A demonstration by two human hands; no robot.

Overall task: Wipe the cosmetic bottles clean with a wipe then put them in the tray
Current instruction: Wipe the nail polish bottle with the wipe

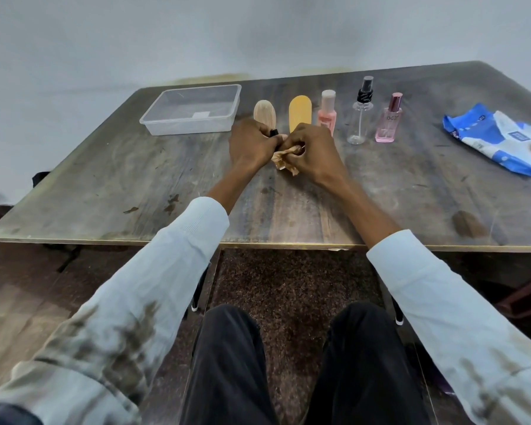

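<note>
Five bottles (pixel 328 111) standing, one tray (pixel 191 108), one wipe (pixel 284 159)

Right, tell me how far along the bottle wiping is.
Done: nothing; the clear tray holds no bottles. In hand: left hand grips a small dark-capped item, right hand rubs it with a crumpled wipe. Left: five bottles standing in a row, from beige to pink perfume.
</note>
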